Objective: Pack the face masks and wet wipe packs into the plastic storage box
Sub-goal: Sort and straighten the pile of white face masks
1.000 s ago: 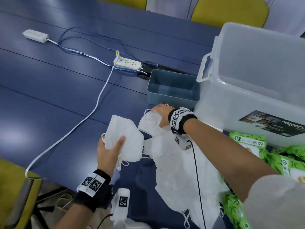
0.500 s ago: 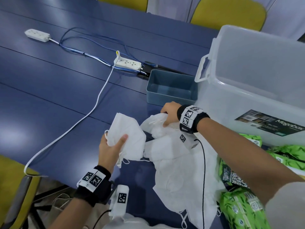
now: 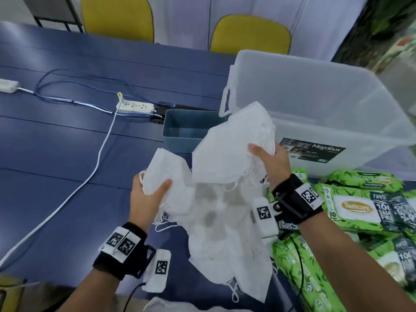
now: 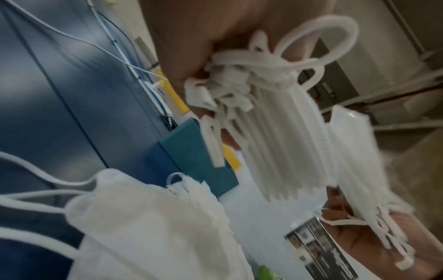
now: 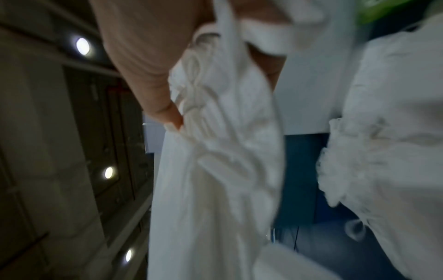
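My left hand (image 3: 148, 192) grips a stack of white face masks (image 3: 167, 174) above the blue table; the left wrist view shows that stack (image 4: 275, 136) edge-on with its ear loops bunched at my palm. My right hand (image 3: 271, 164) grips a second, larger bundle of masks (image 3: 231, 149), lifted in front of the clear plastic storage box (image 3: 315, 97). In the right wrist view this bundle (image 5: 215, 151) hangs from my thumb, blurred. More loose masks (image 3: 225, 233) lie piled on the table below both hands. Green wet wipe packs (image 3: 360, 206) lie to the right, beside the box.
A small blue-grey bin (image 3: 186, 129) stands left of the storage box. A white power strip (image 3: 135, 106) with blue and white cables (image 3: 96, 158) lies on the blue table (image 3: 56, 154). Two yellow chairs (image 3: 249, 34) stand behind the table.
My right hand has turned over and lifted a bundle of masks off the pile, up toward the storage box. My left hand keeps its stack, shifted slightly right.
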Tool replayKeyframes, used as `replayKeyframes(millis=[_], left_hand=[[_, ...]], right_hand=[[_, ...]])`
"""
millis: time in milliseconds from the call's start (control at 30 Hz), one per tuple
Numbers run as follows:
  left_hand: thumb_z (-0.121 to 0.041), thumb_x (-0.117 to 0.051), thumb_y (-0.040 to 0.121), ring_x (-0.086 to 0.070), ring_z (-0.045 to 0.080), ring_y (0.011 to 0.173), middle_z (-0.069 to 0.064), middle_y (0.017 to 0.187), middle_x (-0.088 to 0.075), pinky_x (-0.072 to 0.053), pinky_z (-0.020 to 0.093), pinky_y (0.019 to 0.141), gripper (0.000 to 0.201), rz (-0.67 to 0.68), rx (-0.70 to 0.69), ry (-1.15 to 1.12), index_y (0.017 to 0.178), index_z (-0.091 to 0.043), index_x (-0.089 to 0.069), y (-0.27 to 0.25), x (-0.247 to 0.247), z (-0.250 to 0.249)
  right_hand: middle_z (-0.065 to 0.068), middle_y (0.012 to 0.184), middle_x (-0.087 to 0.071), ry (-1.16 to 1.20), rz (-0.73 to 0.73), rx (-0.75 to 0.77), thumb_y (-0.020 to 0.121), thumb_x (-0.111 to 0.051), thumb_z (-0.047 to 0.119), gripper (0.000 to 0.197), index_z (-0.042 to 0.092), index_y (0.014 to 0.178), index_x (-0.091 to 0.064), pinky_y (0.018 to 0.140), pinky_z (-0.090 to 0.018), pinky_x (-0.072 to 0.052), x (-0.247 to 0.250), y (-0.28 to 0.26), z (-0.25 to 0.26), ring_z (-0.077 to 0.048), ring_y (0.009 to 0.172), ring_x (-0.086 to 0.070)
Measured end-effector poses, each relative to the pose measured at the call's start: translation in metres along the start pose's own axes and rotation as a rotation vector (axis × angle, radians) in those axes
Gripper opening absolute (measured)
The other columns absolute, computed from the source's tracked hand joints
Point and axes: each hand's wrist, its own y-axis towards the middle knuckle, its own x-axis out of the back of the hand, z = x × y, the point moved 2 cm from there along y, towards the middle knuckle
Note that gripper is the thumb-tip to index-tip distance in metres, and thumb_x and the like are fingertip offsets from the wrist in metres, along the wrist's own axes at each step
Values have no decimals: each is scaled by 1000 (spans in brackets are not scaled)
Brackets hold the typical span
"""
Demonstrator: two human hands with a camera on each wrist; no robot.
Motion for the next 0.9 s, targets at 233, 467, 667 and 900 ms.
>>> replayKeyframes(millis=[233,467,667,900], left_hand=[[-19,-63,70,-54,-2,105,1,128,-47,-47,15,85,64,260,-146,59,130,-28,-42,-17,-45,-5],[-47,-72,65,-56,-8,101,-12,121,-53,-48,12,80,65,394,-176,50,124,-34,-46,-27,-71,-9],[-52,-76,55,-55,-10,102,-24,113,-56,-46,8,76,64,364,-156,89,112,-39,-50,-34,-90,-2],[-42,-73,67,-56,-9,97,-18,109,-58,-46,15,81,50,267,-150,78,111,-33,-52,-33,-96,4]], right_hand=[[-7,107,-71,59,-84,-79,61,-76,33,52,15,108,-65,95,-50,-49,30,-35,-34,-29,103,-65],[-7,110,-67,-136,-171,-20,78,-73,14,40,8,116,-60,89,-37,-50,50,-44,-38,-25,105,-62],[-3,107,-70,63,-102,-90,75,-75,21,44,13,115,-61,88,-39,-52,33,-55,-42,-23,103,-65],[-8,111,-68,62,-104,-122,71,-79,9,43,16,109,-60,90,-48,-52,33,-57,-46,-24,102,-65]])
